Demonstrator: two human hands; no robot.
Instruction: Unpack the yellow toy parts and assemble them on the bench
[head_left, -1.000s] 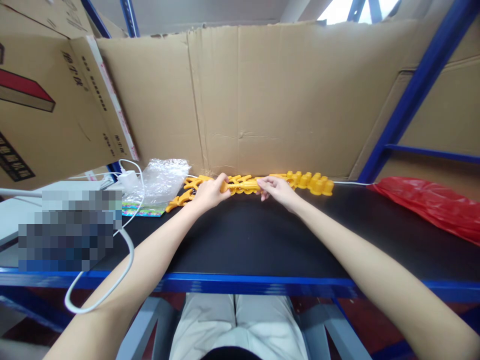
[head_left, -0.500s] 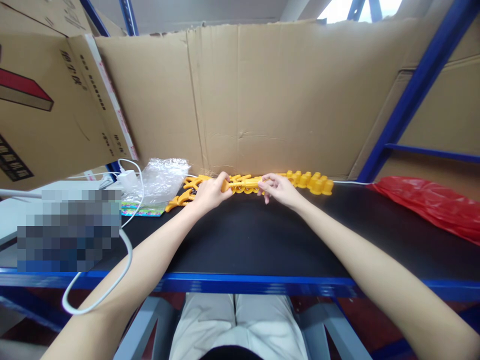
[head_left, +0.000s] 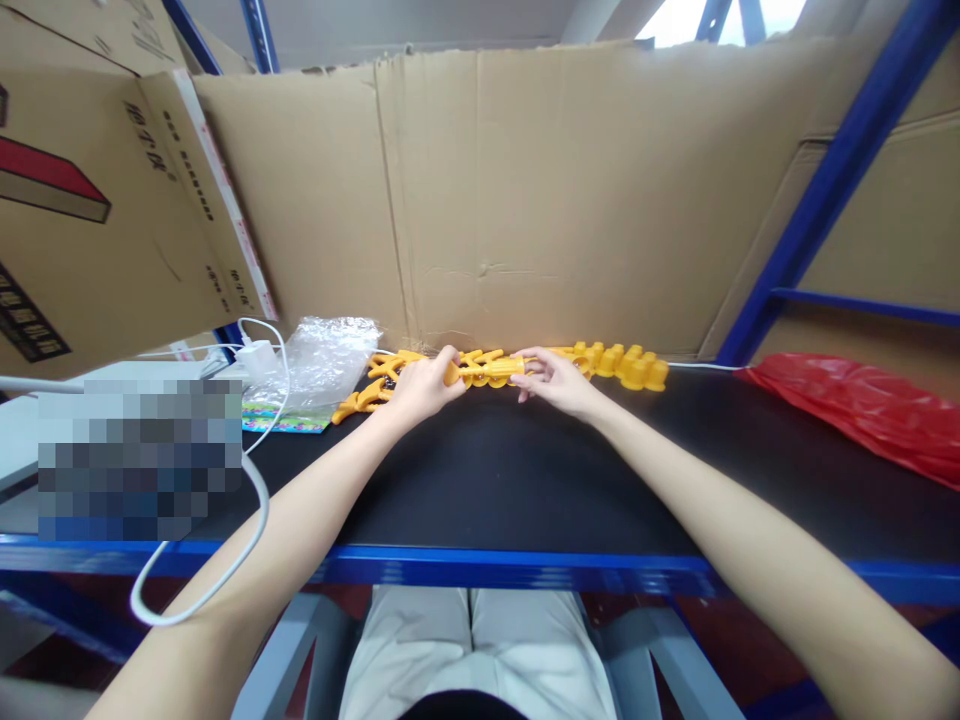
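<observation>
Both arms reach out to the far edge of the black tabletop (head_left: 495, 470), and the action is all at twelve o'clock. The left hand (head_left: 421, 385) is curled around one end of a yellow plastic piece (head_left: 486, 371), fingers wrapped over it. The right hand (head_left: 556, 380) meets it from the other side, thumb and fingertips pinching the piece's opposite end. The piece is held between the two hands, just above the tabletop and close against the cardboard wall (head_left: 525, 200) at the back.

How far along? Judging by the layout, somewhere in the middle. At one o'clock from the hands, a row of yellow parts (head_left: 622, 364) sits lined up neatly along the wall, looking like finished work. At ten o'clock, a loose heap of yellow pieces (head_left: 371, 385) lies jumbled beside a crumpled clear plastic bag (head_left: 326, 355), apparently not yet handled. So a row looks done, one piece is in hand, and a small heap seems left.

Further round at nine o'clock, a white charger (head_left: 256, 356) trails a white cable (head_left: 225, 560) over the blue shelf edge (head_left: 480, 568). At three o'clock lies a red plastic bag (head_left: 862, 410).

Writing? The cardboard box (head_left: 90, 200) at ten o'clock carries printed characters along its flap and a red and black graphic, but none of it is sharp enough to read. No brand can be made out.
</observation>
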